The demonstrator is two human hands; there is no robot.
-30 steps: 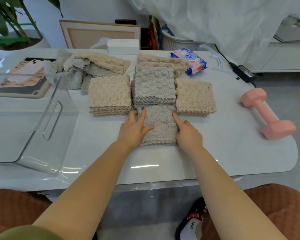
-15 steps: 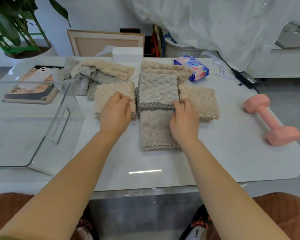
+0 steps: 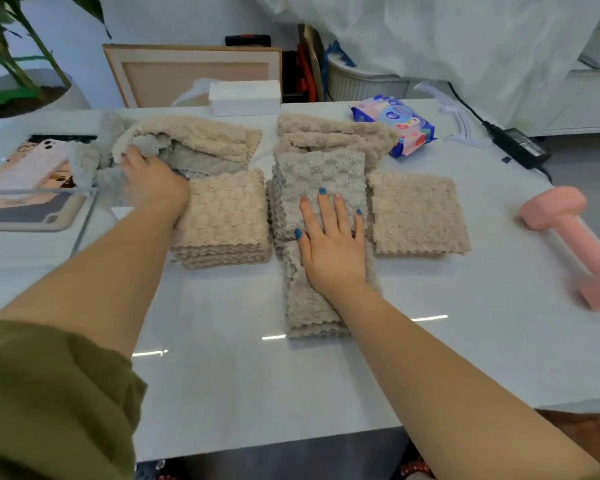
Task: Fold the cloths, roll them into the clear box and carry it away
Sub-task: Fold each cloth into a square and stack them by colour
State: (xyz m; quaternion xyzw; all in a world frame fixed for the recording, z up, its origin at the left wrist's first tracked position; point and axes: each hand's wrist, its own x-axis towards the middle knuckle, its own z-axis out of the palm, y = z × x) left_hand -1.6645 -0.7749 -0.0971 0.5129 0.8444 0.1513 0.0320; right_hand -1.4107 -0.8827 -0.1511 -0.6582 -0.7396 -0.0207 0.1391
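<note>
Now the right hand lies flat on the folded cloth.

Beige and grey waffle-textured cloths, pink dumbbell, olive sleeve.

Your near half of the table, from 4 to 8 o'clock, lies open. At 12, folded stacks and the loose pile block you. The clear box walls 9 o'clock; the pink dumbbell sits at 3.
</note>
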